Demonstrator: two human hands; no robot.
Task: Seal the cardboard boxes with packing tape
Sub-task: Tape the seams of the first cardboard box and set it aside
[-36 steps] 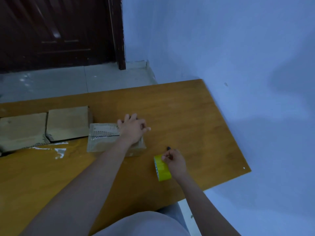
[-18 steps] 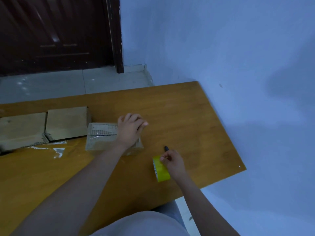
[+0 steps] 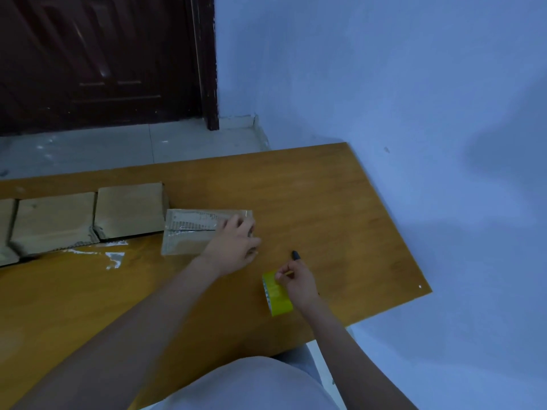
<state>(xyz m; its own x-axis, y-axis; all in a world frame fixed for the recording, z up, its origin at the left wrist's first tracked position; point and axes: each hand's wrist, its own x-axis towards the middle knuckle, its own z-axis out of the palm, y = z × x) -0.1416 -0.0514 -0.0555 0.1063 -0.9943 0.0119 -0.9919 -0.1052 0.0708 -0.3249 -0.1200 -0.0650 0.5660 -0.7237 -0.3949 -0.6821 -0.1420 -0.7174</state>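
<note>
Left hand (image 3: pixel 233 247) presses the taped brown cardboard box (image 3: pixel 189 235) steady; beside it, my right-hand fingers (image 3: pixel 281 275) grasp the yellow tape roll (image 3: pixel 276 294), I judge ready.

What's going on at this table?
A person is taping up cardboard boxes. Their left hand presses on the right end of a small box that already has clear tape across its top. The right hand holds a yellow tape roll and a dark pen. More boxes sit in a row to the left.
</note>
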